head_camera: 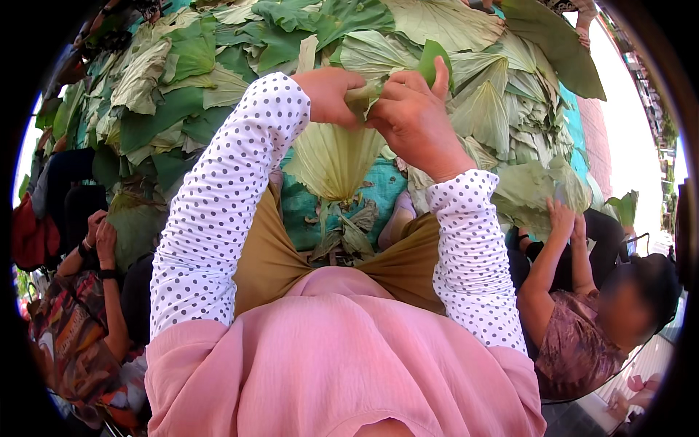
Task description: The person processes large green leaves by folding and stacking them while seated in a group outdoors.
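Both my hands are raised in front of me over a heap of lotus leaves. A pale green lotus leaf [337,158] spreads below them, its ribs meeting in a point towards me. My left hand [327,97] pinches the upper edge of this leaf between thumb and fingers. Close beside it, my right hand [418,112] grips the same edge with bent fingers, its thumb or a finger sticking up. A brighter green leaf piece [435,60] shows behind the right hand; whether it belongs to the held leaf, I cannot tell.
Many overlapping lotus leaves [164,120] cover the teal tarpaulin [377,180]. Withered scraps [357,224] lie between my feet. At left, another person's hands [102,237] touch a leaf; at right, a co-worker [579,322] holds a large leaf [540,191].
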